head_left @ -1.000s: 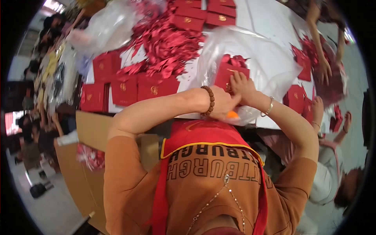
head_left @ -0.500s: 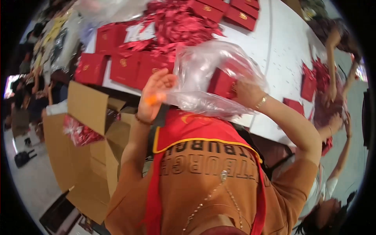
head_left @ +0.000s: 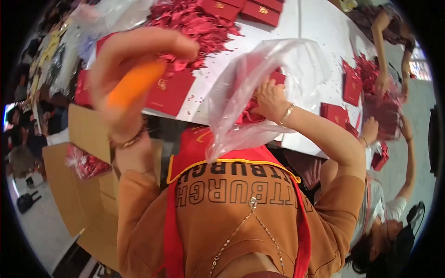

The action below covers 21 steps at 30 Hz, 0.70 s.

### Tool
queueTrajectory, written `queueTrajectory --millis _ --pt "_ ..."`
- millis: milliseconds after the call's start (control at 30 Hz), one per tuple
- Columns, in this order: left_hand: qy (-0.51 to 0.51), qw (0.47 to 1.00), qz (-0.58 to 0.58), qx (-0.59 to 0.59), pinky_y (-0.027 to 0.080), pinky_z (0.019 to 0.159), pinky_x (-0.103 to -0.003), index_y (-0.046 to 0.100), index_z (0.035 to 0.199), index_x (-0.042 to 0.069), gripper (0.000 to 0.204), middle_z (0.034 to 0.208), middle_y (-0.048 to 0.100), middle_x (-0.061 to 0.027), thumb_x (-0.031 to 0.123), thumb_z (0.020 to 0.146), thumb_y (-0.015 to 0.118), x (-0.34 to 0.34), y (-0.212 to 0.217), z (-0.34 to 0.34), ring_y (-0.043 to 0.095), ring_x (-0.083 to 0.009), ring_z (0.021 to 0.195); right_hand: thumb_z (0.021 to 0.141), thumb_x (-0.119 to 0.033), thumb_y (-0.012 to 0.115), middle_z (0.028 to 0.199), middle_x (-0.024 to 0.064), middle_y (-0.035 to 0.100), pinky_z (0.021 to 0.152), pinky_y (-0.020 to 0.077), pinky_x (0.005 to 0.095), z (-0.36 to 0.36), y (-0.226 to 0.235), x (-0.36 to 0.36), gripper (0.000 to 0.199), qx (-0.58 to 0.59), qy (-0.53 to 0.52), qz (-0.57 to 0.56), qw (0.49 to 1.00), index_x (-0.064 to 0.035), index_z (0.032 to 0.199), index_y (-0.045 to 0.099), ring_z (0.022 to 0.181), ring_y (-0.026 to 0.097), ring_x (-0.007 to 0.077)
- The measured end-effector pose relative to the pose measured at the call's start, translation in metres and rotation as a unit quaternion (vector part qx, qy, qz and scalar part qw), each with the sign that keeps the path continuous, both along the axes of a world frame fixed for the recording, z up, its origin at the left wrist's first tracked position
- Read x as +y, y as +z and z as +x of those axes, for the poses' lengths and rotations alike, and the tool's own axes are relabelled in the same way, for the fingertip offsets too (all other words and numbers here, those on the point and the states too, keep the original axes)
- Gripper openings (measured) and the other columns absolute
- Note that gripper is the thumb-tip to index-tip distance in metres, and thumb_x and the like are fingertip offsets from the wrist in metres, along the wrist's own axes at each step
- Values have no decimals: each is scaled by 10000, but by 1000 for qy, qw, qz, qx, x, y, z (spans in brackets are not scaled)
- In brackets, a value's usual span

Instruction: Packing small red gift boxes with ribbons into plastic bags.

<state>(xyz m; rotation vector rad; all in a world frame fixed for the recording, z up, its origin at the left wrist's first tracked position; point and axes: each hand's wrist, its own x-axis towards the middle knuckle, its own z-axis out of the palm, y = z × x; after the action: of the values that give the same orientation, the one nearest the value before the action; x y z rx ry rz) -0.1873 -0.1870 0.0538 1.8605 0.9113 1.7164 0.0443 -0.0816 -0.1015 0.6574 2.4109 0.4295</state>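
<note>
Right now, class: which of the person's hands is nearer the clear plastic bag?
Right. The right hand grips the clear plastic bag; the left hand is raised apart to its left, holding an orange tool.

- We had a single view, from a fisheye camera worn on the person's head.
- We looked steeply down over the chest toward the white table (head_left: 320, 28), which filled the upper half.
- We sat very close to the raised left hand (head_left: 134, 78); it loomed large and blurred.
- Straight edges bent near our dark, round rim.
</note>
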Motion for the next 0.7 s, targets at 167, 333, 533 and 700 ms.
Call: queueTrajectory --millis 167,333,533,700 --pt "313 822 -182 -439 433 686 -252 521 1038 6 237 900 587 -107 65 808 516 -17 -118 -58 566 -184 759 600 -690 551 1025 158 557 626 464 417 7 0 13 840 55 22 -68 996 19 1049 552 892 551 236" --pt "550 653 -291 -432 282 527 -204 489 900 108 221 724 458 34 213 770 635 -85 -238 -77 411 -70 611 585 -709 553 845 105 587 580 468 328 0 36 26 805 82 65 -115 988 22 919 587 788 574 171" --pt "374 616 -309 -620 438 557 -278 546 895 50 231 815 559 -27 185 756 672 -68 -262 -57 537 -144 690 657 -644 557 662 162 595 578 482 376 -2 72 35 674 180 13 -188 966 19 762 621 676 610 280" --pt "368 631 -325 -601 483 662 -290 562 991 30 285 953 594 -79 116 739 665 -65 -271 -66 581 -192 831 794 -468 529 661 156 592 616 455 374 -19 150 42 455 164 -66 -284 942 -26 812 632 651 573 325"
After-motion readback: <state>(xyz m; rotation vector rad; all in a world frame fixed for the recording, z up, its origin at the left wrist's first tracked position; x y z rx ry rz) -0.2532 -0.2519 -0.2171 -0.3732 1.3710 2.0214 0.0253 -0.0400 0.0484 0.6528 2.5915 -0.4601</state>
